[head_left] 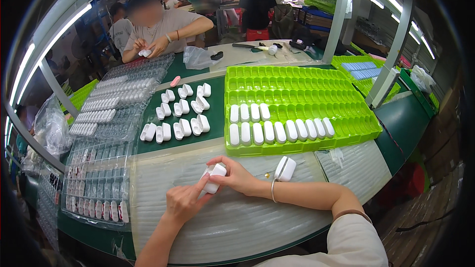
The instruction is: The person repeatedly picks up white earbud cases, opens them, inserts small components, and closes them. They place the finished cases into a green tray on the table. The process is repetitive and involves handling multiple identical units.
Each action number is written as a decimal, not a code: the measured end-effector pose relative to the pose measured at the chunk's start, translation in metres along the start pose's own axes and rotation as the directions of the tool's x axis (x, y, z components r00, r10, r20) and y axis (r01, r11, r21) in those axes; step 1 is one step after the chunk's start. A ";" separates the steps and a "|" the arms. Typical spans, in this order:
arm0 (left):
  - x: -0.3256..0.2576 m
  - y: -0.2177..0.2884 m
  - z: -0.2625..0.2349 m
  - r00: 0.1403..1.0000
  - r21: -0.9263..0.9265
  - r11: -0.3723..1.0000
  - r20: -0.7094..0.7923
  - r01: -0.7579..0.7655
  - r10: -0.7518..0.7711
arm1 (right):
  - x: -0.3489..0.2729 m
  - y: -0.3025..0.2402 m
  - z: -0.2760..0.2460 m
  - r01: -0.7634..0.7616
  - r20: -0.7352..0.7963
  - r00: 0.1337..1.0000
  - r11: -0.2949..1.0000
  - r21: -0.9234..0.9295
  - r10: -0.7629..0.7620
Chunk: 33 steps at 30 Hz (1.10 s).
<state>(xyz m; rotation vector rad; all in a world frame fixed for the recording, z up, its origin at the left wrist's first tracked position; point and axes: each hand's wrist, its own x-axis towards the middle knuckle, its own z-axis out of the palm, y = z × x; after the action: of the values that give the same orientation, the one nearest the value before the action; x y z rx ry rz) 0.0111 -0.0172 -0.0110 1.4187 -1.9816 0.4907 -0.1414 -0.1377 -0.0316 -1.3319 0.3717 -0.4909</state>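
Observation:
Above the pale ribbed mat [168, 168], a white earbud charging case [215, 177] is held between both of my hands. My right hand [241, 178] grips it from the right, with thumb and fingers around its body. From the lower left, my left hand [184, 200] pinches its near side, its index finger pressed against the case; the fingers partly hide it. Beside my right wrist lies another white case [285, 168], with a small yellowish piece [267, 175] to its left. Farther off on the green table, several white cases [181, 106] stand with their lids open.
A bright green tray [297, 100] holds rows of closed white cases at the right. Clear plastic trays [96, 178] with small parts line the left side. Across the table a person [158, 32] handles a white piece. A metal post [336, 24] rises behind the green tray.

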 end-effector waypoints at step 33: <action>0.003 -0.001 0.001 1.000 -0.023 1.000 0.012 0.010 -0.010 | -0.002 -0.004 0.000 0.018 0.000 1.000 1.000 -0.006 -0.018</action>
<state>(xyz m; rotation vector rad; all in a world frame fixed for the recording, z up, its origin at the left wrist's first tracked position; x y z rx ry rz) 0.0107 -0.0201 -0.0102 1.4192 -1.9822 0.4545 -0.1435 -0.1370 -0.0278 -1.3420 0.3623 -0.5050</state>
